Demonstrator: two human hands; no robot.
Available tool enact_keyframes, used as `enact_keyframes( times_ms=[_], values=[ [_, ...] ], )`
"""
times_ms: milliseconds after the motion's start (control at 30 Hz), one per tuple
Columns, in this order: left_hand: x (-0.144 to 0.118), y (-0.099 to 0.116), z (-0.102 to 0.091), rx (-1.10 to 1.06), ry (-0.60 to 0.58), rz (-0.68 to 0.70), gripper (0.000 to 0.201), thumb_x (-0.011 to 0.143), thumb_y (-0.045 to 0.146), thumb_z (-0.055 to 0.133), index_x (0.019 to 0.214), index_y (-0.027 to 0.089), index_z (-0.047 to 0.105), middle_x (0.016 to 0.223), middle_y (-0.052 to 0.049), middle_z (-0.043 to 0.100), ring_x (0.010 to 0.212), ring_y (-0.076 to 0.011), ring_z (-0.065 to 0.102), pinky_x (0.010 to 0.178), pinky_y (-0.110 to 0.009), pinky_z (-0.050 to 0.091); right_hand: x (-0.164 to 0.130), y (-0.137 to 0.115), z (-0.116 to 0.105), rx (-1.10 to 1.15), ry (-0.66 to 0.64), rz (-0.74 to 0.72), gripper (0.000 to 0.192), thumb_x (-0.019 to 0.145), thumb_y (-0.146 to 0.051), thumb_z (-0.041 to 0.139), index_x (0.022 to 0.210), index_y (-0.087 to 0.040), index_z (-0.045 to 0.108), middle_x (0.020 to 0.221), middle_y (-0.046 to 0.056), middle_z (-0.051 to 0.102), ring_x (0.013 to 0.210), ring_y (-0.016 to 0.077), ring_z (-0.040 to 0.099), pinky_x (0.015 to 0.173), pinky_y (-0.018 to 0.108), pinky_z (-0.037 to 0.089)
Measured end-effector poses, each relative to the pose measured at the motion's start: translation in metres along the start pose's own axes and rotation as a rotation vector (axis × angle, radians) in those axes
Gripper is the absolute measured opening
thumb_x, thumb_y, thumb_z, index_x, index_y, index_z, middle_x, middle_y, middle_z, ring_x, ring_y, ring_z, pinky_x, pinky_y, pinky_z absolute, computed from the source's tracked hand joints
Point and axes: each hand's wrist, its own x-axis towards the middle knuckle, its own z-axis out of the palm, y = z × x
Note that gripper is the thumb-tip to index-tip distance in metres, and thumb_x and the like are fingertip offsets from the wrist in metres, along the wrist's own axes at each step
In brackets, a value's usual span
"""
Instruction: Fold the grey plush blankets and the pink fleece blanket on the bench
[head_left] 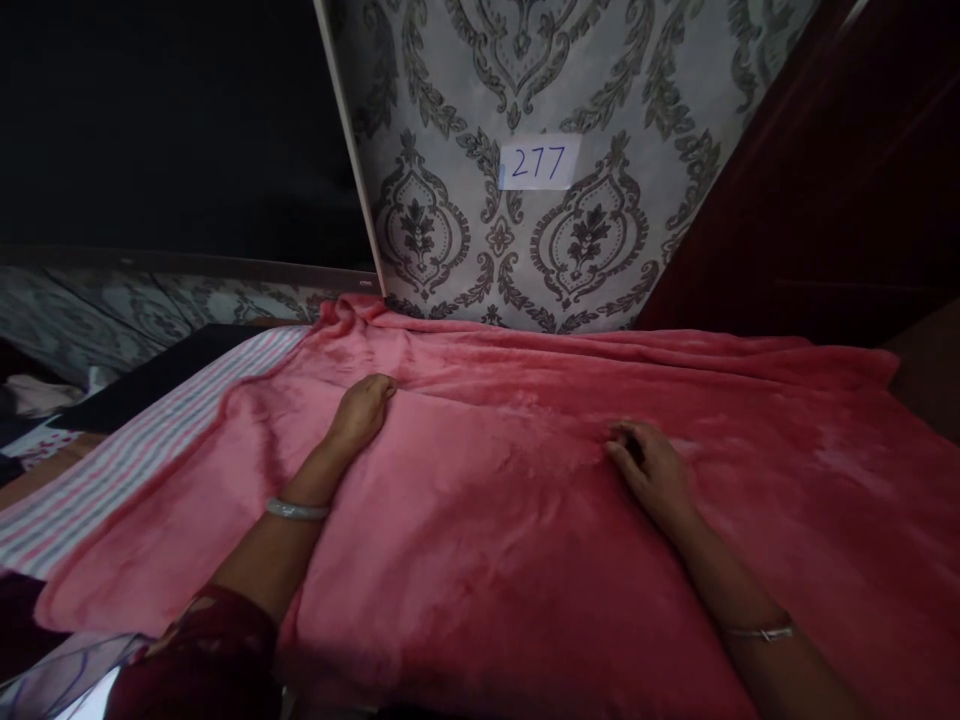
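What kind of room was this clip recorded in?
Most likely a bedroom. Both hands, left hand and right hand, rest on a pink fleece blanket spread over a striped sheet, against damask-patterned wallpaper.

I see the bed under a striped sheet, with a pink fleece blanket spread wide across it.
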Motion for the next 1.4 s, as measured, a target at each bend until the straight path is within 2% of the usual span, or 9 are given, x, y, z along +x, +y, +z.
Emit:
enact_keyframes(
  times_ms=[133,200,367,533,767,900,1000,1167,1400],
  values=[
    [-0.001,0.004,-0.001,-0.018,-0.017,-0.011,0.02,0.09,0.019,0.038,0.083,0.021,0.057,0.085,-0.009,0.067,0.083,-0.0234,0.061,0.078,-0.035,0.048,-0.003,0.003,0.002,-0.033,-0.141,-0.143,0.034,0.099,-0.047,0.046,0.097,-0.023,0.07,0.089,0.008,0.068,0.085,0.0264,0.062,0.076,0.04,0.051],
    [-0.003,0.005,-0.005,-0.053,-0.023,0.011,0.021,0.091,0.021,0.039,0.084,0.021,0.058,0.085,-0.009,0.066,0.083,-0.0229,0.061,0.079,-0.036,0.048,-0.004,0.007,0.004,-0.057,-0.119,-0.159,0.038,0.101,-0.045,0.042,0.088,-0.023,0.07,0.087,0.009,0.067,0.084,0.0265,0.062,0.077,0.042,0.05],
    [-0.018,-0.007,-0.027,-0.255,0.004,0.019,0.023,0.089,0.04,0.056,0.079,0.02,0.06,0.084,-0.006,0.064,0.081,-0.0202,0.058,0.077,-0.034,0.047,-0.005,0.013,0.004,-0.065,0.005,-0.137,0.037,0.1,-0.048,0.043,0.089,-0.023,0.068,0.09,0.01,0.068,0.087,0.028,0.062,0.077,0.044,0.051],
    [-0.033,-0.028,-0.05,-0.397,-0.127,-0.071,0.028,0.087,0.046,0.062,0.08,0.019,0.064,0.084,-0.003,0.064,0.082,-0.0186,0.059,0.076,-0.03,0.046,-0.003,0.008,0.001,0.0,-0.042,-0.09,0.034,0.099,-0.048,0.044,0.088,-0.024,0.065,0.089,0.008,0.07,0.083,0.0261,0.066,0.073,0.04,0.053],
    [-0.032,-0.046,-0.035,-0.157,-0.201,-0.014,0.033,0.079,0.048,0.068,0.098,0.02,0.067,0.103,-0.008,0.068,0.096,-0.0247,0.058,0.089,-0.039,0.044,-0.001,0.005,-0.005,-0.01,0.02,-0.103,0.034,0.099,-0.052,0.043,0.088,-0.027,0.063,0.086,0.008,0.07,0.079,0.0276,0.066,0.069,0.043,0.053],
    [-0.03,-0.045,-0.026,-0.104,-0.264,-0.023,0.014,0.084,0.035,0.06,0.08,0.021,0.062,0.087,-0.006,0.066,0.087,-0.0224,0.057,0.086,-0.037,0.044,-0.001,0.003,-0.009,-0.019,0.063,-0.114,0.032,0.099,-0.053,0.044,0.087,-0.03,0.063,0.085,0.011,0.069,0.079,0.0306,0.066,0.067,0.047,0.051],
    [-0.03,-0.039,-0.032,-0.188,-0.211,-0.039,0.016,0.085,0.032,0.055,0.073,0.021,0.055,0.081,-0.005,0.062,0.082,-0.0204,0.055,0.083,-0.035,0.045,0.0,0.001,-0.01,-0.028,0.058,-0.138,0.032,0.1,-0.051,0.044,0.088,-0.028,0.063,0.084,0.01,0.068,0.077,0.0296,0.065,0.066,0.046,0.051],
    [-0.033,-0.03,-0.051,-0.381,-0.058,-0.151,0.017,0.088,0.036,0.05,0.08,0.021,0.053,0.085,-0.003,0.061,0.082,-0.0182,0.057,0.079,-0.031,0.047,0.001,-0.002,-0.008,-0.043,0.049,-0.184,0.034,0.101,-0.049,0.043,0.088,-0.026,0.063,0.083,0.006,0.069,0.075,0.0254,0.065,0.066,0.04,0.05],
    [-0.025,-0.018,-0.048,-0.19,0.043,-0.203,0.013,0.088,0.032,0.043,0.081,0.022,0.049,0.075,-0.001,0.059,0.071,-0.0178,0.056,0.07,-0.03,0.045,0.001,0.0,-0.008,-0.002,-0.003,-0.074,0.034,0.098,-0.051,0.046,0.083,-0.025,0.063,0.078,0.006,0.067,0.071,0.0247,0.063,0.064,0.038,0.05]
  ],
)
